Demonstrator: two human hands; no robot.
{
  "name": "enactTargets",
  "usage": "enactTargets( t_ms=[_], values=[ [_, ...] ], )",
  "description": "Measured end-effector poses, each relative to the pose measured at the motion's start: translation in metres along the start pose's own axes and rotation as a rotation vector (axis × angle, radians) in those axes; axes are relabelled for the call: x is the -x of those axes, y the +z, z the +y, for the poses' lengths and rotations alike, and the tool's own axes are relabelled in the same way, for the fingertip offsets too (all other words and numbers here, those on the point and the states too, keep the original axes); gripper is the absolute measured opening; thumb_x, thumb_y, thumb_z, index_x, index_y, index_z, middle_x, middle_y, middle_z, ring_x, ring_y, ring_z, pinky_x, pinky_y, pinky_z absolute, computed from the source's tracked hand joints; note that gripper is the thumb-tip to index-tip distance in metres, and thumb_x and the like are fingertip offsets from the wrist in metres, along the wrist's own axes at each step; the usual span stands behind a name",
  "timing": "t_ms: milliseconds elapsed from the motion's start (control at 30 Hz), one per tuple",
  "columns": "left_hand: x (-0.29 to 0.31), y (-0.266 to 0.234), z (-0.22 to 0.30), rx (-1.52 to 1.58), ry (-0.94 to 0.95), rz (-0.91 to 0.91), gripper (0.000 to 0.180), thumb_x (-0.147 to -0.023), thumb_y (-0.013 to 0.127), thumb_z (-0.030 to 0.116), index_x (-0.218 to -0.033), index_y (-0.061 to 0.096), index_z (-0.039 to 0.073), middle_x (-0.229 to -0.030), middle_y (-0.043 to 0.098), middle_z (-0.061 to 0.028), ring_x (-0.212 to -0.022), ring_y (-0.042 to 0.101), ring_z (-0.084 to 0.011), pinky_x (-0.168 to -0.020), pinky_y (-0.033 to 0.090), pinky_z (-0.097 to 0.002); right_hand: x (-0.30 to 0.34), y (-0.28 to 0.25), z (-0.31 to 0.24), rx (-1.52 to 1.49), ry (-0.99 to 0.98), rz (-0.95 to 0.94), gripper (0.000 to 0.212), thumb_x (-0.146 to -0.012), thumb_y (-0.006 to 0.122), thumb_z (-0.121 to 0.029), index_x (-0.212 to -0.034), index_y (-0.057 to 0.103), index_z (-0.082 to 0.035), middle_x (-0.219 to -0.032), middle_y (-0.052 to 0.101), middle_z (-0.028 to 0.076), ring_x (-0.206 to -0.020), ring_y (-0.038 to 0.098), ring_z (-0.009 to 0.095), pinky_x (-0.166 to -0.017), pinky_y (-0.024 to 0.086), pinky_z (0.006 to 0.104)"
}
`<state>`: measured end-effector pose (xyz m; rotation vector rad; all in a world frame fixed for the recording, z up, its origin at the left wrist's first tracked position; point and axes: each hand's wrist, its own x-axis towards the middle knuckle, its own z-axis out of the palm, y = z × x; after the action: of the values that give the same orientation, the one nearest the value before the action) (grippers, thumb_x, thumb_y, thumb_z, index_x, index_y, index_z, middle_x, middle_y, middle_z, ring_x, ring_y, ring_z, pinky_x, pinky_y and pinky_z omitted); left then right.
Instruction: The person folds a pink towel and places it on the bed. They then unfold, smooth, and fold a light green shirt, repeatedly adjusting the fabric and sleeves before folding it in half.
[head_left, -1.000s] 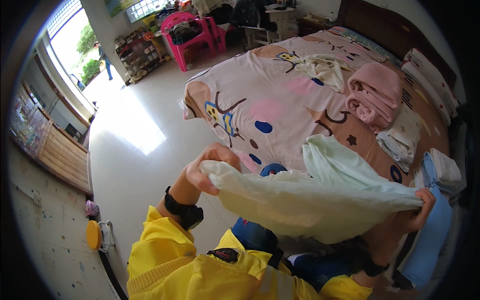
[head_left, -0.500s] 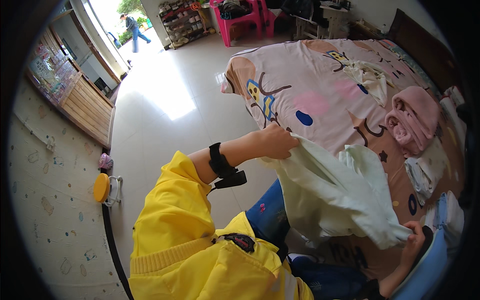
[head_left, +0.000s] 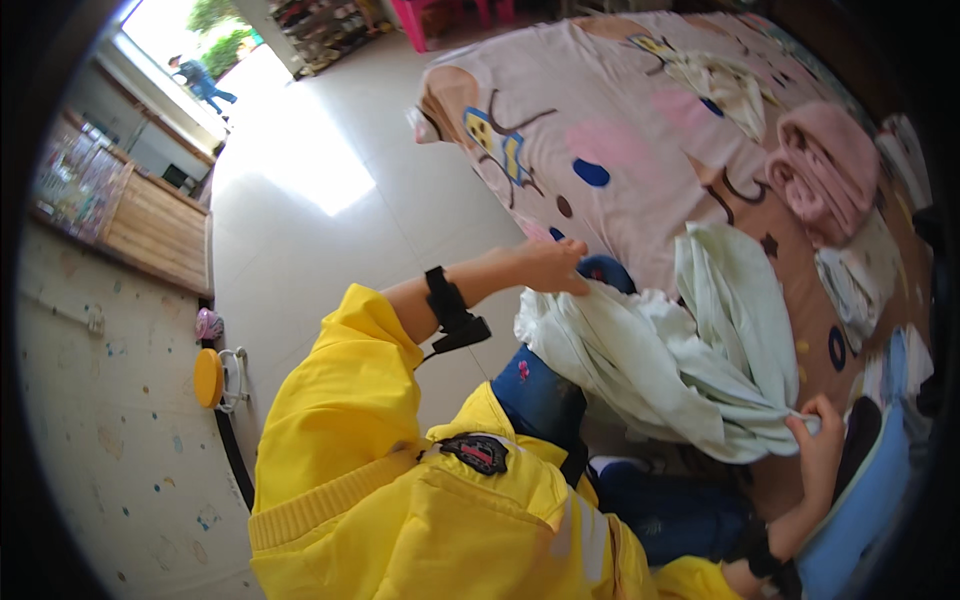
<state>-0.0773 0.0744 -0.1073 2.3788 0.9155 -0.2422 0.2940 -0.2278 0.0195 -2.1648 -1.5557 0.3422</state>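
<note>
A pale green garment [head_left: 650,350] hangs loosely between my two hands, over my knees and the bed's near edge. A gathered edge shows at its left end, and one part lies in folds on the bed. At its upper left corner, my left hand [head_left: 552,266] is closed on the cloth, slightly blurred, with the fingertips partly hidden. My right hand [head_left: 820,440] pinches the bunched right end between thumb and fingers, close to the bed's near right side.
The bed [head_left: 640,150] has a pink patterned cover. On it lie a folded pink cloth [head_left: 825,170], a cream cloth [head_left: 725,85], and folded white clothes [head_left: 860,275]. Light blue fabric [head_left: 860,520] is beside my right arm. A yellow-topped stool [head_left: 208,378] stands by the left wall; a person [head_left: 202,82] is outside the doorway.
The view has tipped downward. The garment has gone from stretched to slack and bunched, with its left end lower. The right hand has risen slightly, and the person outside has moved.
</note>
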Motion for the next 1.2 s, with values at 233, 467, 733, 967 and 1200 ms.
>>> enactTargets(
  t_ms=[233, 467, 733, 967, 1200],
  values=[
    [0.002, 0.011, -0.015, 0.285, 0.042, 0.096, 0.052, -0.086, 0.071, 0.037, -0.121, 0.054, 0.002, -0.102, 0.064, -0.0120, -0.096, 0.062, -0.0231, -0.085, 0.048, -0.0326, 0.005, 0.024, -0.011, 0.003, 0.053, -0.117, 0.026, -0.076, 0.074, -0.009, -0.087, 0.052, 0.000, -0.085, 0.055, 0.014, -0.079, 0.055, 0.029, -0.072, 0.043, 0.0356],
    [0.001, 0.009, 0.002, 0.505, 0.137, 0.028, 0.036, -0.083, 0.076, 0.032, -0.102, 0.061, 0.005, -0.081, 0.058, -0.0038, -0.076, 0.054, -0.0108, -0.066, 0.044, -0.0279, -0.010, 0.108, -0.054, -0.141, -0.350, -0.033, 0.027, -0.074, 0.076, -0.004, -0.096, 0.060, -0.002, -0.098, 0.057, 0.011, -0.093, 0.058, 0.029, -0.083, 0.046, 0.0360],
    [0.013, 0.023, 0.047, 0.183, 0.459, 0.370, 0.032, -0.083, 0.073, 0.021, -0.105, 0.054, 0.007, -0.081, 0.063, -0.0068, -0.074, 0.063, -0.0274, -0.066, 0.050, -0.0387, -0.026, 0.147, -0.054, 0.174, -0.340, -0.072, 0.033, -0.067, 0.076, -0.004, -0.094, 0.057, -0.010, -0.100, 0.056, 0.005, -0.100, 0.053, 0.024, -0.085, 0.038, 0.0373],
    [0.012, 0.036, 0.108, 0.721, 0.379, -0.073, 0.056, -0.092, 0.064, 0.015, -0.140, 0.035, 0.010, -0.066, 0.061, -0.0038, -0.055, 0.058, -0.0111, -0.051, 0.045, -0.0255, -0.019, 0.133, -0.066, -0.192, -0.357, -0.114, 0.026, -0.069, 0.061, 0.008, -0.088, 0.051, -0.005, -0.095, 0.056, 0.010, -0.097, 0.055, 0.031, -0.084, 0.040, 0.0394],
    [0.002, 0.029, 0.117, 0.767, 0.397, -0.505, 0.044, -0.095, 0.048, 0.015, -0.137, 0.038, 0.007, -0.065, 0.064, -0.0085, -0.053, 0.063, -0.0167, -0.049, 0.051, -0.0289, -0.011, 0.124, -0.086, -0.413, -0.510, -0.165, 0.029, -0.064, 0.048, 0.017, -0.086, 0.048, -0.001, -0.095, 0.058, 0.014, -0.092, 0.055, 0.037, -0.083, 0.045, 0.0404]
  ],
)
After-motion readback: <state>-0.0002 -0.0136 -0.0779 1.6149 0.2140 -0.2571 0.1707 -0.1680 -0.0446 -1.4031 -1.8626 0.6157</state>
